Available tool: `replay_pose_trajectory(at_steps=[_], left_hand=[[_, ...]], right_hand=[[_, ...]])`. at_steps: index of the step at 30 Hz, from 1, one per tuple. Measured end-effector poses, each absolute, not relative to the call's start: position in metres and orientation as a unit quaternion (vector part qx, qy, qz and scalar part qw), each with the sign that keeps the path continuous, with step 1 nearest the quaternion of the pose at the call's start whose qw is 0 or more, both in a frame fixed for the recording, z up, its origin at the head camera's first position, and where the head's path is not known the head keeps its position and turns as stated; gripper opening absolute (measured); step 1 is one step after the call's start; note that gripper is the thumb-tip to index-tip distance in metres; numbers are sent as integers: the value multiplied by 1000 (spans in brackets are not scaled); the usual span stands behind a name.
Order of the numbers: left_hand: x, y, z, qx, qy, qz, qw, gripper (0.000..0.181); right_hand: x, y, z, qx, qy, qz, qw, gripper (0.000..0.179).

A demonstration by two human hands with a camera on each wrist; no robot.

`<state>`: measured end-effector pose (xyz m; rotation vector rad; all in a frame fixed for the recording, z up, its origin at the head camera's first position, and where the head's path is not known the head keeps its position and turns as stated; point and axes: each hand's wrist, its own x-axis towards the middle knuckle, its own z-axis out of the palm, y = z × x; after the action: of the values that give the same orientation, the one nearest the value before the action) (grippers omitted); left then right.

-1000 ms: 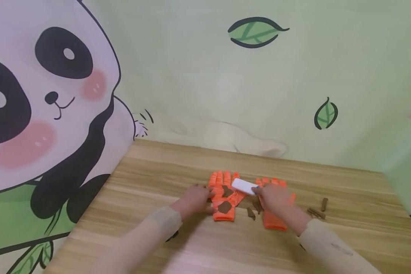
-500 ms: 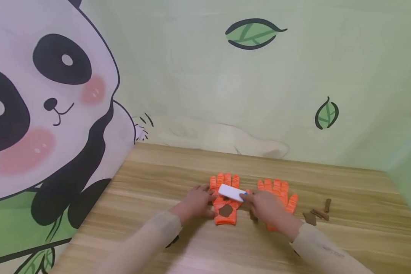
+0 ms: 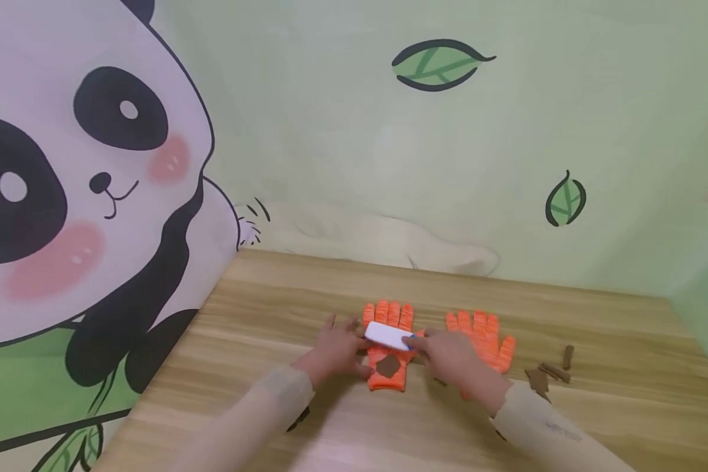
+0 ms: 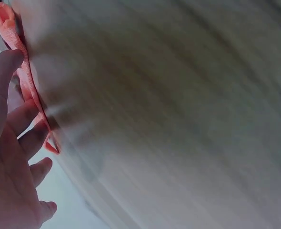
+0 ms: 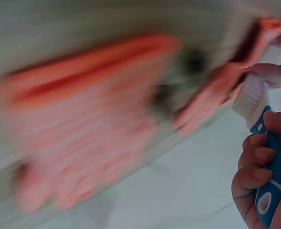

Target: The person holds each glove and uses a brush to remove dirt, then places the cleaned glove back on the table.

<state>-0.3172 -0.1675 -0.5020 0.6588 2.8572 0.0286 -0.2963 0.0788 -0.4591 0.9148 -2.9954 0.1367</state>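
Observation:
An orange knit glove (image 3: 395,381) lies palm-sized and flat on the wooden table, fingers pointing away, with a brown patch (image 3: 387,366) near its cuff. My left hand (image 3: 336,349) is at its left side, fingers spread and fingertips touching the glove's edge. In my right hand (image 3: 453,357) I grip a brush (image 5: 276,162) with a blue handle and a white head. The brush head lies across the middle of that glove, bristles down, covering part of it. A second orange glove (image 3: 484,341) lies to the right, partly hidden beneath my right hand and forearm.
Several brown scraps (image 3: 539,380) lie on the table (image 3: 613,406) right of the second glove, some of them rolled or narrow strips. A dark piece (image 3: 298,418) shows beside my left sleeve. A wall with a panda picture (image 3: 112,196) rises behind the table.
My right hand has moved the brush left and slightly down, from between the gloves onto the left glove's middle. A brown scrap at right has come out from behind my sleeve. My left hand stays.

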Motion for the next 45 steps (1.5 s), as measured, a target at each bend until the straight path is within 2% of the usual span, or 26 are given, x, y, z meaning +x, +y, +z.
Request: replay_pose_trajectory(at_steps=[3,7,11,16,22,27,31,33,37,41,45], left_hand=[[-315,-171,-503,221,968,20,117,66],[-313,-177,-502,224,966,37,123,67],[-313,-176,-503,231,965,49,115,68],[-313,-171,-505,235,963,61,115,66],[-317,-175,-502,224,965,63,124,65],[-317,-176,-501,227,966,43,118,67],[-314,-170,-504,235,964,48,111,68],[-313,-167,-506,235,964,54,109,68],[-311,-163,-508,234,962,71,118,66],[-313,-166,-506,225,963,73,126,66],[-313,-166,-505,223,963,66,133,67]], right_hand=[[-292,105,-466,278,-960,40,6,34],[-287,121,-455,273,-961,53,10,34],[-295,91,-447,263,-962,63,21,36],[-305,60,-458,259,-963,67,-13,39],[-293,102,-472,272,-961,48,7,38],[-289,134,-450,244,-968,55,7,37],[-296,119,-437,243,-967,73,22,36],[-300,102,-442,257,-963,74,25,36],[-303,83,-465,278,-958,71,-4,36],[-299,103,-474,280,-957,68,-4,36],[-289,138,-458,267,-962,61,-13,35]])
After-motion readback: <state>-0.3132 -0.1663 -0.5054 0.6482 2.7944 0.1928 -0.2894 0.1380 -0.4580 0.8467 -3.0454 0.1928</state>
